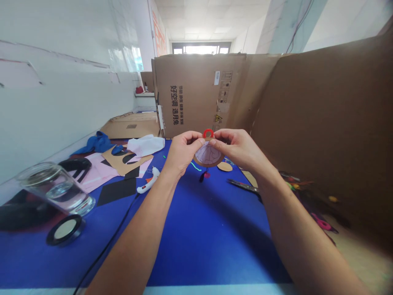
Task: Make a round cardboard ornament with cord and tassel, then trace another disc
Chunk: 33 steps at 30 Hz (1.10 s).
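Note:
Between my two hands, above the blue table (196, 229), hangs a round cardboard ornament (209, 153) with a pale, line-patterned face. My left hand (186, 149) pinches its upper left edge between thumb and fingers. On the upper right edge, my right hand (235, 144) has the same kind of pinch. A red ring (208, 133) stands up from the top, between my fingertips. Below the disc dangles a small dark tassel (202, 177) with a reddish bead (207, 175). The fingers cover part of the rim.
Left lie a white glue gun (149, 182) with its cord, black sheets (118, 191), cut cardboard (123, 162), a glass of water (70, 196) and its lid (65, 229). Scissors (242, 185) and a cardboard disc (225, 166) are right. Tall cardboard (196, 94) walls the back and right.

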Each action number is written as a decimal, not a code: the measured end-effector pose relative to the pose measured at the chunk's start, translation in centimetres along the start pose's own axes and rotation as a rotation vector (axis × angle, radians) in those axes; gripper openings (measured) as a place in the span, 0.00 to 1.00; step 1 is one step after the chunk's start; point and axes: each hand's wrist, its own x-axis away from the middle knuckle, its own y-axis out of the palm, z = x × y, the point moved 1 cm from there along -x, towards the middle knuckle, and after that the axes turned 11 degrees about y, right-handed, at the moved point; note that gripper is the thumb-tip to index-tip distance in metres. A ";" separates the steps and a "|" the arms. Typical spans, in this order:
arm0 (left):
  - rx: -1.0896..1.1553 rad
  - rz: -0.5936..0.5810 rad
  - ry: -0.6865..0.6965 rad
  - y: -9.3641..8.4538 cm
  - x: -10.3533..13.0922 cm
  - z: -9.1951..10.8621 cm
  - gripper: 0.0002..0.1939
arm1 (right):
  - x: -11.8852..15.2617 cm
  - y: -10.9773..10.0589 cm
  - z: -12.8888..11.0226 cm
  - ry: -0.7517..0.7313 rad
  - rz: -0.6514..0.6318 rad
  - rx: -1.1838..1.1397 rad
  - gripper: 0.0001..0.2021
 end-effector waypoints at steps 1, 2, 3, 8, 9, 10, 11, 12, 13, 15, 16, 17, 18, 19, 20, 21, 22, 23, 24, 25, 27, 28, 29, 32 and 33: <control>0.002 -0.004 0.000 0.0 0.0 0.0 0.07 | 0.0 0.0 0.0 0.000 0.000 0.000 0.14; 0.006 -0.010 0.001 0.0 0.0 0.1 0.07 | 0.0 0.0 0.0 -0.001 0.002 0.001 0.13; 0.011 -0.015 0.001 0.0 0.1 0.1 0.07 | 0.0 0.0 0.0 -0.002 0.005 0.001 0.13; 0.038 -0.027 -0.016 0.0 0.1 0.2 0.07 | 0.0 -0.1 0.1 0.002 0.016 -0.001 0.12; 0.045 -0.033 -0.027 0.0 0.1 0.2 0.08 | 0.0 -0.1 0.0 0.001 0.017 0.001 0.12; 0.051 -0.041 -0.041 0.0 0.1 0.2 0.09 | 0.0 -0.1 0.0 -0.001 0.018 0.003 0.13; 0.055 -0.049 -0.051 0.0 0.1 0.2 0.10 | 0.0 -0.1 0.0 -0.003 0.020 0.005 0.13; 0.054 -0.055 -0.058 0.0 0.1 0.2 0.10 | 0.0 -0.1 0.0 -0.005 0.021 0.009 0.13; 0.051 -0.057 -0.061 0.0 0.1 0.2 0.10 | 0.0 -0.1 0.0 -0.007 0.021 0.012 0.13; 0.042 -0.052 -0.056 -0.1 0.1 0.1 0.09 | 0.0 -0.1 0.0 -0.013 0.018 0.018 0.13; 0.038 -0.048 -0.051 -0.2 0.1 0.1 0.09 | 0.0 -0.1 0.0 -0.014 0.017 0.022 0.12; 0.033 -0.045 -0.045 -0.2 0.1 0.1 0.09 | 0.0 -0.1 0.0 -0.016 0.015 0.028 0.12; 0.025 -0.043 -0.039 -0.2 0.1 0.0 0.08 | 0.0 -0.1 0.0 -0.017 0.016 0.035 0.12; 0.015 -0.042 -0.032 -0.2 0.1 0.0 0.08 | 0.0 -0.1 0.0 -0.018 0.018 0.044 0.12; 0.002 -0.040 -0.025 -0.2 0.1 0.1 0.08 | 0.0 -0.1 0.0 -0.020 0.022 0.055 0.13; -0.010 -0.039 -0.018 -0.2 0.1 0.1 0.08 | 0.0 -0.1 0.0 -0.021 0.026 0.068 0.13; -0.019 -0.038 -0.013 -0.2 0.1 0.1 0.07 | 0.1 -0.1 0.0 -0.024 0.031 0.081 0.13; -0.023 -0.039 -0.011 -0.2 0.1 0.1 0.07 | 0.1 -0.1 0.0 -0.026 0.036 0.092 0.13; -0.021 -0.042 -0.010 -0.2 0.1 0.2 0.07 | 0.1 -0.1 0.0 -0.026 0.039 0.100 0.13; -0.017 -0.046 -0.011 -0.2 0.1 0.1 0.07 | 0.1 -0.1 -0.1 -0.025 0.040 0.106 0.13; -0.009 -0.046 -0.013 -0.1 0.1 0.1 0.08 | 0.2 0.0 -0.1 -0.022 0.038 0.106 0.13; -0.008 -0.042 -0.014 -0.1 0.1 0.1 0.08 | 0.2 0.0 -0.1 -0.020 0.035 0.104 0.13; -0.009 -0.036 -0.014 -0.1 0.1 0.0 0.09 | 0.2 0.0 -0.1 -0.019 0.031 0.101 0.13; -0.017 -0.024 -0.017 0.0 0.1 0.0 0.08 | 0.2 -0.1 -0.1 -0.018 0.015 0.085 0.14; -0.021 -0.022 -0.019 0.0 0.2 0.1 0.08 | 0.2 -0.2 -0.1 -0.016 0.011 0.078 0.14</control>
